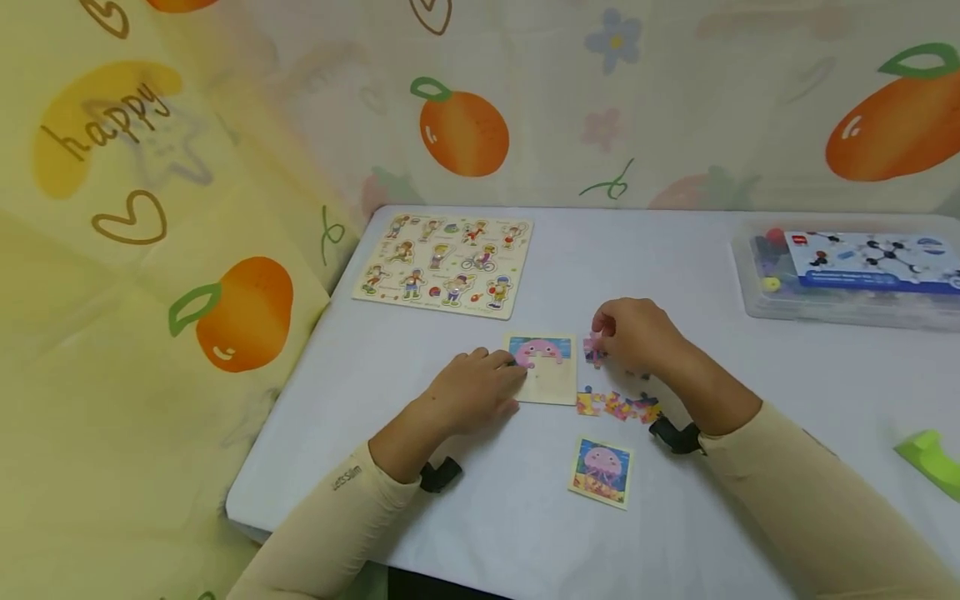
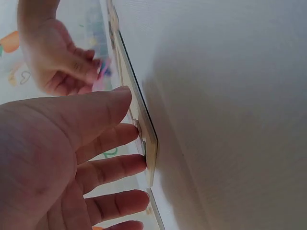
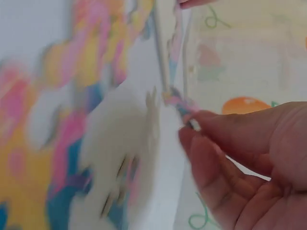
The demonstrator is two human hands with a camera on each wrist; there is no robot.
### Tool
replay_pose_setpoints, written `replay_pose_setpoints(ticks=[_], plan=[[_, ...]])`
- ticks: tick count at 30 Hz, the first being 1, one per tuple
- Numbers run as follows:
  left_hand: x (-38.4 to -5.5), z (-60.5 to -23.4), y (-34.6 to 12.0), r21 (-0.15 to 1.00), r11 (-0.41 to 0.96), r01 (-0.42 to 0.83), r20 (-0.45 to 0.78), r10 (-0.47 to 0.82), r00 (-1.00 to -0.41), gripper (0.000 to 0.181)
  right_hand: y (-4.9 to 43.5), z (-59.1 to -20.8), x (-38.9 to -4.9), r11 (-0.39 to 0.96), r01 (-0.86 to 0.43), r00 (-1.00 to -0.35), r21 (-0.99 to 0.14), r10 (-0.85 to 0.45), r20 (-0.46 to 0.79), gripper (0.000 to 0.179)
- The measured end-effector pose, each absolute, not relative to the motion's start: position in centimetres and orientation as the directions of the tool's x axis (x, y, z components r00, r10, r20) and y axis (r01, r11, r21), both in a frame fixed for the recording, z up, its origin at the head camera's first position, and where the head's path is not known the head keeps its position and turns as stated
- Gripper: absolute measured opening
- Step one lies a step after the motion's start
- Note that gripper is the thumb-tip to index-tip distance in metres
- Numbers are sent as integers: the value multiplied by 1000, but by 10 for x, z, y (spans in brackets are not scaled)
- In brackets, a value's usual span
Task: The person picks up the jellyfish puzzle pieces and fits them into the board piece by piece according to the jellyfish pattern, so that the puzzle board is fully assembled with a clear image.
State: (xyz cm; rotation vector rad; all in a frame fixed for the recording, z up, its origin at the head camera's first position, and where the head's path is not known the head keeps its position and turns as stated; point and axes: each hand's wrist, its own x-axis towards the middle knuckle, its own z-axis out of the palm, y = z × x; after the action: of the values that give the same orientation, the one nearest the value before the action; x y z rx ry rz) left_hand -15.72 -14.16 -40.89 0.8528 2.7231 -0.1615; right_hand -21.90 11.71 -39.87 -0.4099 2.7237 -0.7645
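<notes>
A jigsaw piece [image 3: 180,104] is pinched between thumb and fingers of the right hand [image 1: 637,335], just right of the part-filled puzzle board [image 1: 552,385]. The left hand [image 1: 477,388], its fingers spread and nearly straight, touches the board's left side. Loose pieces [image 1: 618,407] lie beside the board; a jellyfish card [image 1: 601,472] lies nearer the person on the white worktop [image 1: 675,533].

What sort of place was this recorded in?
Probably a play or activity corner, though the room itself is hidden. A white table stands by a fruit-printed backdrop, and on it lie a partly filled jigsaw board and a board of cartoon figures.
</notes>
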Motion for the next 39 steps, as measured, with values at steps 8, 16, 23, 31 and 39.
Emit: replay_pose_setpoints(ticks=[8,16,23,31,39], plan=[[-160,-408,-138,-9,830,558,-312,528,-790,52,80,-410,-228,734,-166,-883,-659,-408,-232,15],[-159,-402,-129,-61,821,568,-304,527,-794,53,59,-416,-228,793,-154,-871,-589,-390,-297,14],[-158,-404,-129,-78,823,563,-322,514,-795,53,58,-412,-232,828,-185,-873,-529,-386,-298,15],[-156,-402,-133,-74,818,571,-329,520,-788,52,58,-411,-234,832,-161,-868,-531,-375,-325,23],[-156,-401,-135,-80,825,559,-348,502,-791,55,55,-413,-236,841,-168,-867,-515,-374,-329,25]])
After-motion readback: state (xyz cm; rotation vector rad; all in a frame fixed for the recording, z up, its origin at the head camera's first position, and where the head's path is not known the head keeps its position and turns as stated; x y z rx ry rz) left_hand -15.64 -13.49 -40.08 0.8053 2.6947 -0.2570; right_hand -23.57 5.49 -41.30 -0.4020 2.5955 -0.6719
